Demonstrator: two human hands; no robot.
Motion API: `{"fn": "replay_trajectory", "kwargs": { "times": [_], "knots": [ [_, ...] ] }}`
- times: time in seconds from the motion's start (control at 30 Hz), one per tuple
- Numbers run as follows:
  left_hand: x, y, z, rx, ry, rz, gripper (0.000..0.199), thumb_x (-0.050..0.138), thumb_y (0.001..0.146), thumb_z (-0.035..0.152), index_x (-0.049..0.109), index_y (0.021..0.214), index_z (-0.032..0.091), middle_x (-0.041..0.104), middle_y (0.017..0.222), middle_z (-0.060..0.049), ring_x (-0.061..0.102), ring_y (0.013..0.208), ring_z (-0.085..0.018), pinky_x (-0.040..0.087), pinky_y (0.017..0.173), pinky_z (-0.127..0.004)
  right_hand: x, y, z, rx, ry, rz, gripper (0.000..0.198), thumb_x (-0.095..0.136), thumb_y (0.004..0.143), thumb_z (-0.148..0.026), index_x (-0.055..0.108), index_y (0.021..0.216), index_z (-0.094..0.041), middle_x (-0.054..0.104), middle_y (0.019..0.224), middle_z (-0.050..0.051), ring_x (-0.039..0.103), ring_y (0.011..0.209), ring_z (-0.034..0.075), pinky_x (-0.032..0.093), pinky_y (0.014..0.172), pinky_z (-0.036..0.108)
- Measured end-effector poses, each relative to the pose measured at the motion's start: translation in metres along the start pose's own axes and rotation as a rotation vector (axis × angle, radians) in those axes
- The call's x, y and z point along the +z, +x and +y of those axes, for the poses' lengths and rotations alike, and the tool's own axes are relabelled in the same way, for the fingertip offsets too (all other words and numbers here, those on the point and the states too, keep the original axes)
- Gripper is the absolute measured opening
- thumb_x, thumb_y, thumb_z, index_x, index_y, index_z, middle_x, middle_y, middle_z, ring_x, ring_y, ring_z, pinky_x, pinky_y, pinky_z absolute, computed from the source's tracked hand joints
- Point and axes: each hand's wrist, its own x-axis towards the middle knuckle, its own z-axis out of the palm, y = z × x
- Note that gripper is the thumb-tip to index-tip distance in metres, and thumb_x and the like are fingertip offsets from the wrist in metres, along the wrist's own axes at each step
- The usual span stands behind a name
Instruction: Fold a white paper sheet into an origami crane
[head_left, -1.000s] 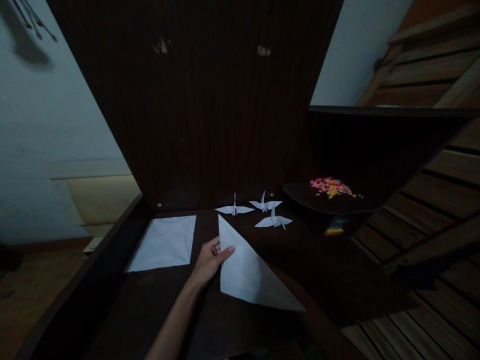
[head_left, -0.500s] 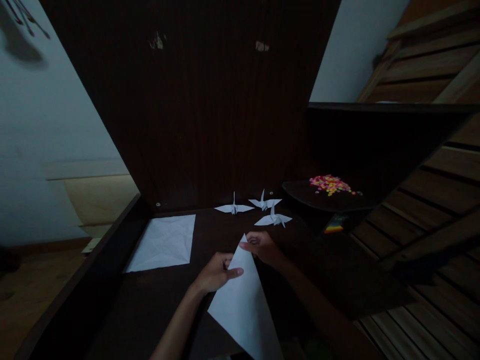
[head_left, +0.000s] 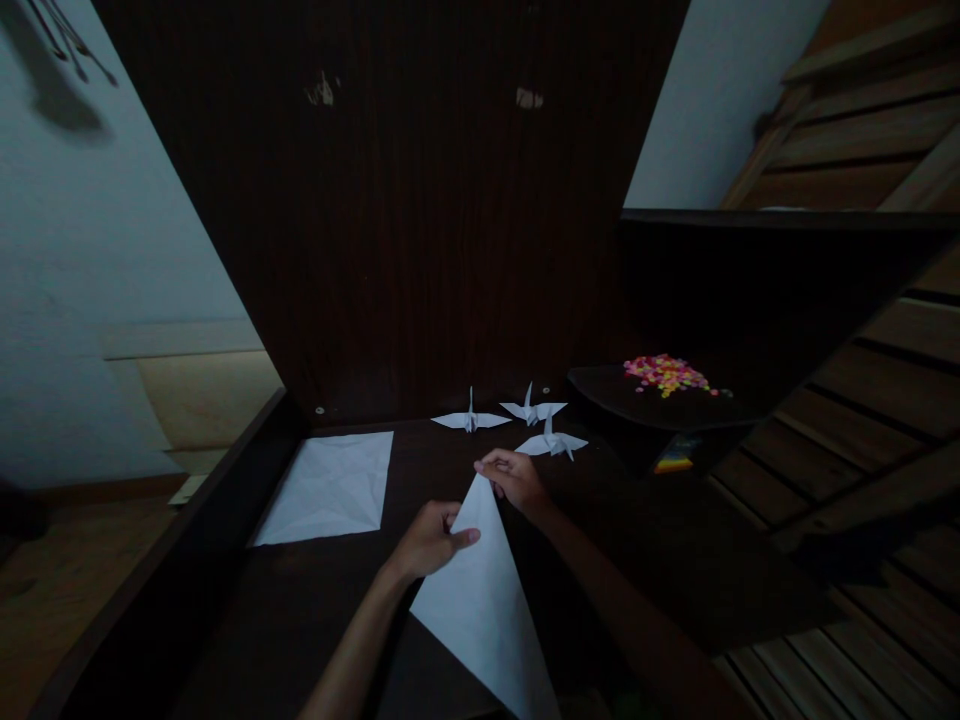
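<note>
A folded sheet of white paper (head_left: pixel 484 600), narrowing to a point at its far end, is held between both hands above the dark desk. My left hand (head_left: pixel 433 542) grips its left edge, thumb on top and fingers underneath. At the tip, my right hand (head_left: pixel 516 480) pinches the paper between thumb and fingers. The near end of the paper runs out of view at the bottom. Just beyond the hands stand three white origami cranes, one on the left (head_left: pixel 470 420), one at the back (head_left: pixel 532 410) and one nearest my right hand (head_left: pixel 553 442).
A creased white square sheet (head_left: pixel 330 487) lies flat on the desk's left side. Small colourful pieces (head_left: pixel 669 374) are heaped on a rounded dark shelf (head_left: pixel 600 392) to the right. A raised side board (head_left: pixel 172 540) borders the desk's left, and a tall dark panel (head_left: pixel 405 220) rises behind.
My right hand has shifted up to the paper's tip, and its fingers have closed there. The left hand keeps its grip, and the paper has tilted slightly. The camera view has shifted a little.
</note>
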Motion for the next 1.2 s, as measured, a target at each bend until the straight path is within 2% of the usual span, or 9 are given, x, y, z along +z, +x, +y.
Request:
{"fn": "replay_trajectory", "kwargs": {
  "times": [0.23, 0.33, 0.43, 0.57, 0.73, 0.9, 1.03, 1.13, 1.2],
  "knots": [
    [-0.004, 0.003, -0.008, -0.010, -0.053, 0.043, 0.037, 0.074, 0.065, 0.042, 0.069, 0.081, 0.009, 0.069, 0.074, -0.005, 0.064, 0.066, -0.020, 0.048, 0.058, -0.026, 0.002, 0.018, 0.018, 0.028, -0.026, 0.048, 0.042, 0.057, 0.073, -0.057, 0.061, 0.066, -0.016, 0.059, 0.055, 0.000, 0.047, 0.041, 0.009, 0.031, 0.033, 0.019],
    [-0.005, 0.006, -0.009, 0.027, -0.111, 0.198, 0.036, 0.071, 0.069, 0.042, 0.068, 0.086, 0.010, 0.072, 0.080, -0.008, 0.066, 0.070, -0.021, 0.050, 0.061, -0.028, 0.003, 0.017, 0.019, -0.058, -0.163, 0.097, 0.037, 0.053, 0.080, -0.050, 0.066, 0.088, -0.016, 0.069, 0.084, 0.007, 0.060, 0.059, 0.014, 0.043, 0.041, 0.022],
    [-0.006, 0.011, -0.009, 0.075, -0.043, 0.432, 0.030, 0.068, 0.071, 0.039, 0.067, 0.086, 0.012, 0.073, 0.082, -0.009, 0.068, 0.074, -0.022, 0.052, 0.064, -0.028, 0.006, 0.008, 0.018, -0.218, -0.430, 0.117, 0.030, 0.057, 0.080, -0.035, 0.066, 0.104, -0.018, 0.068, 0.107, 0.009, 0.064, 0.089, 0.020, 0.055, 0.067, 0.032],
    [-0.009, 0.016, -0.010, 0.064, 0.115, 0.608, 0.023, 0.065, 0.072, 0.032, 0.066, 0.087, 0.015, 0.074, 0.079, -0.007, 0.069, 0.070, -0.021, 0.052, 0.063, -0.027, 0.015, -0.011, 0.030, -0.381, -0.720, -0.067, 0.039, 0.051, 0.085, -0.022, 0.060, 0.122, -0.015, 0.059, 0.128, 0.012, 0.053, 0.121, 0.024, 0.038, 0.107, 0.045],
    [-0.014, 0.017, -0.014, 0.005, 0.297, 0.656, 0.036, 0.065, 0.074, 0.023, 0.057, 0.108, 0.014, 0.072, 0.082, -0.007, 0.069, 0.074, -0.021, 0.054, 0.070, -0.031, 0.020, -0.028, 0.056, -0.367, -0.980, -0.224, 0.050, 0.044, 0.092, -0.030, 0.047, 0.134, -0.004, 0.045, 0.141, 0.019, 0.037, 0.135, 0.028, 0.033, 0.112, 0.047],
    [-0.010, 0.018, -0.021, 0.310, 0.701, 0.837, 0.057, 0.058, 0.072, 0.008, 0.044, 0.128, 0.012, 0.056, 0.125, -0.017, 0.054, 0.117, -0.029, 0.045, 0.097, -0.047, 0.021, -0.032, 0.065, -0.456, -1.128, -0.213, 0.049, 0.037, 0.096, -0.030, 0.042, 0.138, -0.006, 0.040, 0.145, 0.017, 0.031, 0.138, 0.027, 0.029, 0.113, 0.050],
    [-0.003, 0.030, -0.035, 0.455, 0.975, 0.674, 0.039, 0.043, 0.083, 0.009, 0.052, 0.120, 0.011, 0.046, 0.138, -0.018, 0.037, 0.134, -0.030, 0.038, 0.106, -0.050, 0.022, -0.031, 0.066, -0.487, -1.170, -0.206, 0.046, 0.033, 0.095, -0.022, 0.043, 0.138, -0.005, 0.040, 0.145, 0.017, 0.031, 0.139, 0.026, 0.030, 0.113, 0.049],
    [-0.003, 0.040, -0.049, 0.460, 1.099, 0.456, 0.049, 0.036, 0.085, 0.008, 0.042, 0.134, 0.010, 0.046, 0.141, -0.018, 0.037, 0.135, -0.026, 0.040, 0.106, -0.046, 0.021, -0.031, 0.068, -0.508, -1.174, -0.205, 0.046, 0.032, 0.094, -0.016, 0.044, 0.137, -0.005, 0.041, 0.144, 0.016, 0.030, 0.139, 0.025, 0.029, 0.114, 0.047],
    [-0.005, 0.044, -0.056, 0.453, 1.174, 0.396, 0.049, 0.033, 0.089, 0.012, 0.038, 0.138, 0.009, 0.046, 0.141, -0.017, 0.036, 0.136, -0.025, 0.038, 0.107, -0.046, 0.020, -0.031, 0.069, -0.500, -1.172, -0.206, 0.047, 0.032, 0.093, -0.015, 0.043, 0.138, -0.005, 0.042, 0.145, 0.015, 0.030, 0.139, 0.024, 0.028, 0.114, 0.046]
  ]
}}
